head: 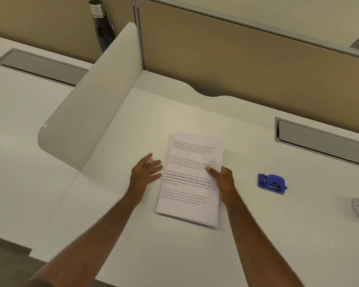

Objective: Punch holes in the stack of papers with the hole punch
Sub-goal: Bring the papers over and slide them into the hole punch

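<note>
right hand (222, 179) fingers pinch the paper stack (192, 179); left hand (146, 170) spread loose beside it.

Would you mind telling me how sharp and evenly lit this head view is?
Head view: warm, dim light; the stack of papers is sharp enough that its bold lines read, the forearms are motion-blurred low in the frame, and wide-angle distortion bends the desk edges; no glare shows on the blue hole punch.

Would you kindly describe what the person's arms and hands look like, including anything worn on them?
Both forearms are bare as far as the frame shows, with no sleeves visible. The left hand and right hand wear no gloves; no watch, bracelet or ring can be made out.
</note>
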